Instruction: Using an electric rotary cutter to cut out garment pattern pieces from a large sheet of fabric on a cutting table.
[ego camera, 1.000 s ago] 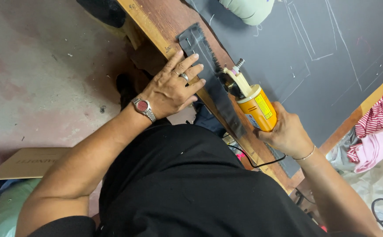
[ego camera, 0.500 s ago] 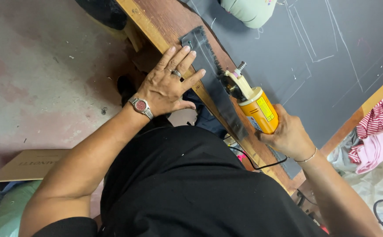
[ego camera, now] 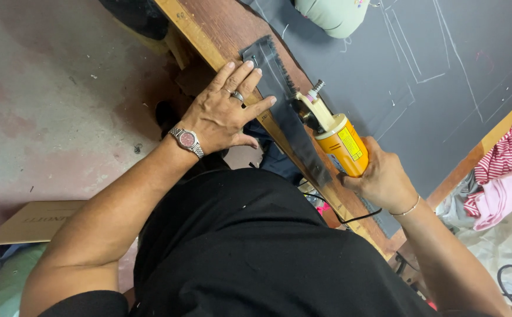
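Left hand point(ego camera: 223, 114) spread on dark strip point(ego camera: 282, 97); right hand point(ego camera: 382, 176) gripping orange cutter point(ego camera: 338, 141), blade hidden.

A wooden table point(ego camera: 220, 35) carries dark grey chalk-marked cloth point(ego camera: 432, 70), with a padded cushion point(ego camera: 332, 14) on it.

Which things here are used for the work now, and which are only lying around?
In use: left hand pressing the dark fabric strip; right hand holding the orange electric cutter; grey cloth.

Lying about: striped clothes, cardboard box, pale cushion.
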